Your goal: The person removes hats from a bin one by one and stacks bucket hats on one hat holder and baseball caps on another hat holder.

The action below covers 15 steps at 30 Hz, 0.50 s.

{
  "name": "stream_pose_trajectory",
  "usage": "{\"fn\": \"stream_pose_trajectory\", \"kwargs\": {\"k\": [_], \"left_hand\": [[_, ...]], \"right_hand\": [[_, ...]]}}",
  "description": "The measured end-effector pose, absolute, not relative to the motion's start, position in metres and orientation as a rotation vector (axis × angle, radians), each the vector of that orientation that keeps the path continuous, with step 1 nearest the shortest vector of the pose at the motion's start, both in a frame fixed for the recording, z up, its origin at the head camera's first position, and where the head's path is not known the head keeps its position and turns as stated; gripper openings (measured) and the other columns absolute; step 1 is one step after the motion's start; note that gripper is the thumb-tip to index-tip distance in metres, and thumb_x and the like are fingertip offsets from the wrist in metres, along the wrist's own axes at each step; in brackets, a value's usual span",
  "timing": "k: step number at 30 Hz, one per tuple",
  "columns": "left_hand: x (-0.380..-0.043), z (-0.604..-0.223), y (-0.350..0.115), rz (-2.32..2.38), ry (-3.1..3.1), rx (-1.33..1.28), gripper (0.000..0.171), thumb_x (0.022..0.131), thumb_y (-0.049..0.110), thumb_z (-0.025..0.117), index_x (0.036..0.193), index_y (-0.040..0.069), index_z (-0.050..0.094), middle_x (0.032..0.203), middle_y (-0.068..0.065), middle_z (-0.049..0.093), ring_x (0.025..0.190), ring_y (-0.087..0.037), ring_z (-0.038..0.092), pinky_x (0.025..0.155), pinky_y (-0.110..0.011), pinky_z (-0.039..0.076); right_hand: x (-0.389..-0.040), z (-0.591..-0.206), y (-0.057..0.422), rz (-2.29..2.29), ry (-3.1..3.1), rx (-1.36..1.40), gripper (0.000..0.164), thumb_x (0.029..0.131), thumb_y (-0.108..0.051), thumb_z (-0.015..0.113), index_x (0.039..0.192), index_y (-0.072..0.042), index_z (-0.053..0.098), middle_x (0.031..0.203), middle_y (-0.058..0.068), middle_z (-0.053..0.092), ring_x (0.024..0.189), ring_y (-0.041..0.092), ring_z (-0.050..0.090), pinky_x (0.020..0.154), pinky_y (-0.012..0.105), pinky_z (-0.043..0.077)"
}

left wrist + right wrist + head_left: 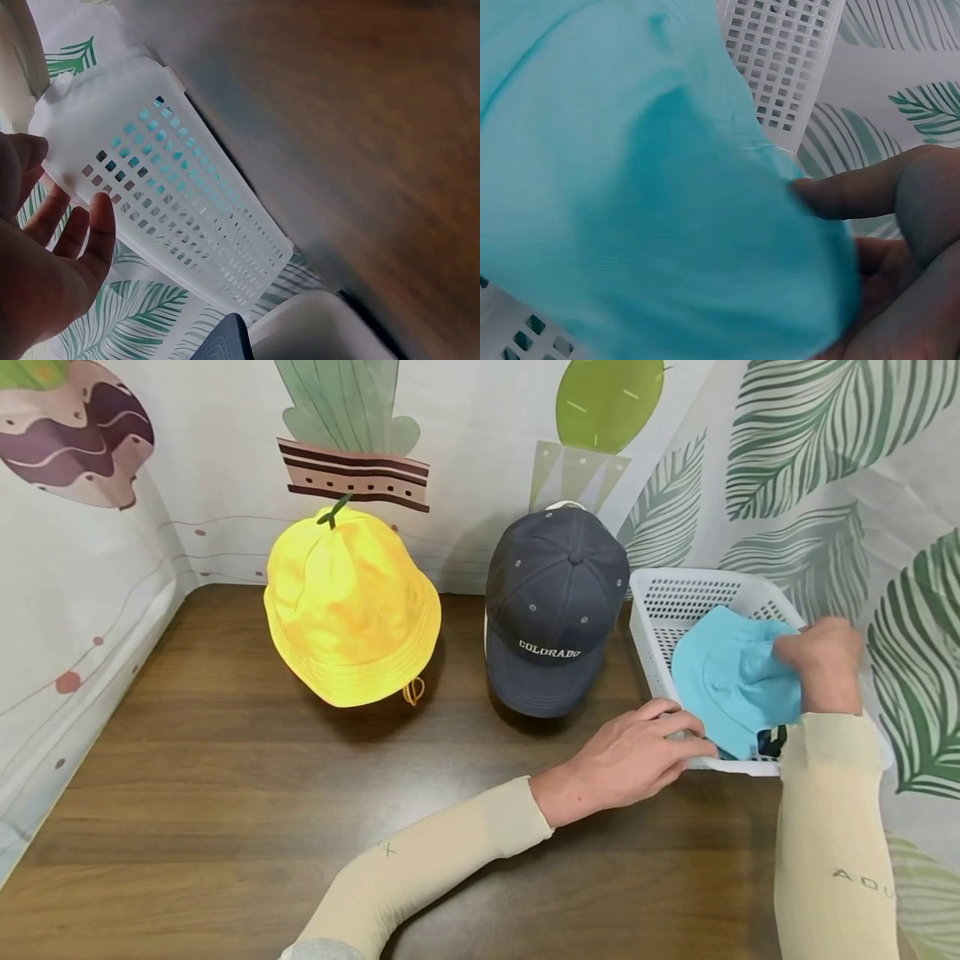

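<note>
A light blue bucket hat (731,672) lies crumpled in the white plastic basket (720,578) on the right side of the table. My right hand (825,660) pinches its right edge; in the right wrist view the thumb presses on the blue cloth (667,225), and the other fingers are partly hidden behind it. At the basket's near left corner, my left hand (637,756) grips the rim. The left wrist view has the fingers of this left hand (60,247) curled at the perforated basket wall (172,172).
A yellow bucket hat (348,610) with a green sprout on top stands at the back left. Beside it is a dark blue cap (555,610) lettered COLORADO, close to the basket. A small dark item (771,741) shows under the blue hat. Patterned cloth (480,435) hangs behind the table (262,793).
</note>
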<state>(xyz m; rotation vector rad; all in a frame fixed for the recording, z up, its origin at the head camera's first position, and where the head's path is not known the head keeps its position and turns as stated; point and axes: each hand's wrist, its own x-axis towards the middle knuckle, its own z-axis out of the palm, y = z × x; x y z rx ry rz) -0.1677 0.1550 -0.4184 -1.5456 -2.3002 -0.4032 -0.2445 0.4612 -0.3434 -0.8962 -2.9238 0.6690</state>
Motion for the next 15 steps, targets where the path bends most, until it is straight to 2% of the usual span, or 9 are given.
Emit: {"fn": "stream_pose_trajectory", "kwargs": {"k": [2, 4, 7, 9, 10, 12, 14, 15], "left_hand": [[-0.1682, -0.4189, 0.1549, -0.393, -2.313, -1.541, 0.036, 0.109, 0.027, 0.057, 0.141, 0.040, 0.066, 0.142, 0.015, 0.058, 0.136, -0.013, 0.047, 0.105, -0.016, 0.042], [-0.1684, -0.4193, 0.1552, -0.382, -2.323, -1.536, 0.037, 0.109, 0.026, 0.059, 0.141, 0.042, 0.065, 0.142, 0.015, 0.057, 0.136, -0.013, 0.046, 0.097, -0.016, 0.047], [-0.1689, -0.4198, 0.1554, -0.369, -2.329, -1.533, 0.038, 0.108, 0.024, 0.060, 0.142, 0.043, 0.065, 0.143, 0.015, 0.056, 0.136, -0.013, 0.045, 0.092, -0.016, 0.049], [-0.1692, -0.4198, 0.1557, -0.360, -2.334, -1.530, 0.038, 0.109, 0.025, 0.060, 0.142, 0.044, 0.065, 0.143, 0.016, 0.056, 0.136, -0.013, 0.045, 0.094, -0.017, 0.049], [-0.1694, -0.4196, 0.1559, -0.355, -2.335, -1.529, 0.039, 0.109, 0.024, 0.060, 0.142, 0.044, 0.065, 0.143, 0.016, 0.056, 0.137, -0.013, 0.045, 0.094, -0.017, 0.049], [-0.1697, -0.4191, 0.1563, -0.344, -2.339, -1.527, 0.040, 0.109, 0.023, 0.059, 0.142, 0.045, 0.065, 0.144, 0.016, 0.055, 0.137, -0.013, 0.044, 0.096, -0.018, 0.048], [-0.1697, -0.4188, 0.1566, -0.333, -2.343, -1.528, 0.041, 0.110, 0.022, 0.058, 0.142, 0.045, 0.064, 0.146, 0.016, 0.055, 0.138, -0.013, 0.044, 0.095, -0.018, 0.049], [-0.1696, -0.4186, 0.1566, -0.329, -2.346, -1.529, 0.041, 0.110, 0.021, 0.057, 0.143, 0.045, 0.064, 0.146, 0.016, 0.055, 0.138, -0.013, 0.044, 0.094, -0.018, 0.049]], "right_hand": [[-0.2465, -0.3437, 0.4593, 0.717, -2.840, -0.886, 0.012, 0.080, -0.009, 0.053, 0.073, -0.001, 0.048, 0.085, 0.021, 0.053, 0.086, 0.040, 0.045, 0.065, 0.046, 0.044], [-0.2479, -0.3440, 0.4567, 0.754, -2.765, -0.900, 0.012, 0.080, -0.008, 0.052, 0.069, -0.002, 0.050, 0.091, 0.024, 0.057, 0.095, 0.043, 0.046, 0.077, 0.050, 0.045], [-0.2477, -0.3426, 0.4530, 0.765, -2.704, -0.917, 0.015, 0.083, -0.010, 0.050, 0.076, 0.001, 0.057, 0.126, 0.036, 0.051, 0.116, 0.050, 0.040, 0.100, 0.059, 0.037], [-0.2481, -0.3407, 0.4524, 0.770, -2.671, -0.913, 0.017, 0.083, -0.012, 0.050, 0.076, 0.000, 0.060, 0.134, 0.037, 0.052, 0.125, 0.053, 0.041, 0.111, 0.060, 0.034], [-0.2484, -0.3398, 0.4525, 0.766, -2.651, -0.907, 0.017, 0.083, -0.013, 0.050, 0.076, -0.002, 0.061, 0.134, 0.035, 0.054, 0.127, 0.053, 0.042, 0.113, 0.059, 0.034], [-0.2494, -0.3381, 0.4534, 0.764, -2.601, -0.905, 0.016, 0.081, -0.015, 0.051, 0.071, -0.009, 0.061, 0.114, 0.022, 0.064, 0.126, 0.049, 0.047, 0.112, 0.054, 0.037], [-0.2501, -0.3366, 0.4542, 0.763, -2.566, -0.902, 0.014, 0.081, -0.016, 0.052, 0.072, -0.013, 0.063, 0.095, 0.006, 0.064, 0.122, 0.043, 0.050, 0.102, 0.044, 0.043], [-0.2502, -0.3360, 0.4544, 0.771, -2.546, -0.908, 0.014, 0.080, -0.017, 0.053, 0.072, -0.015, 0.064, 0.089, 0.000, 0.060, 0.117, 0.039, 0.052, 0.093, 0.039, 0.045]]}}
